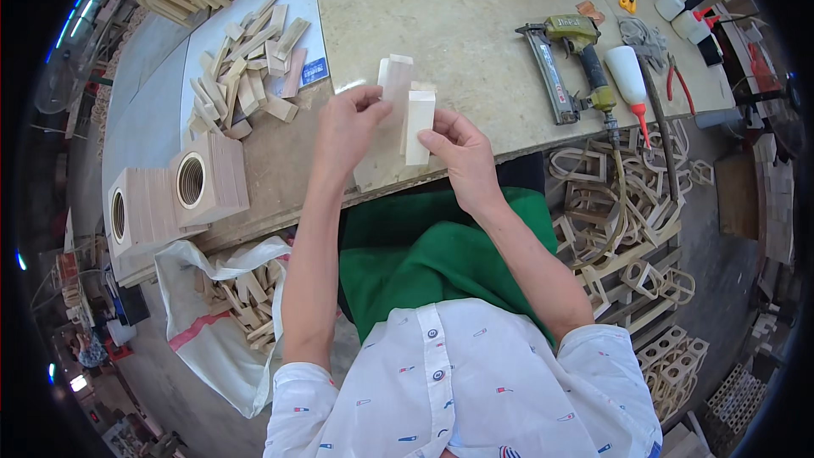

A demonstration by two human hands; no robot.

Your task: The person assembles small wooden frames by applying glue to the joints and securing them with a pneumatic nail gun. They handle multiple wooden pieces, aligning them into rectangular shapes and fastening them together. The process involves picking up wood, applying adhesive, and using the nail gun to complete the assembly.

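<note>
Above the front part of the workbench, my left hand pinches a pale wooden block between thumb and fingers. To its right, and a little nearer to me, my right hand grips a second wooden block, its thumb pressed on the near face. The two blocks stand side by side, nearly parallel, and partly overlap in the picture. Whether they touch cannot be made out. Part of another wooden edge shows behind the right block.
Loose wooden pieces lie heaped at the left, behind two stacks of square wooden plates with round holes. A nail gun, glue bottle and red-handled pliers lie right. Below the bench are a white sack and wooden frames.
</note>
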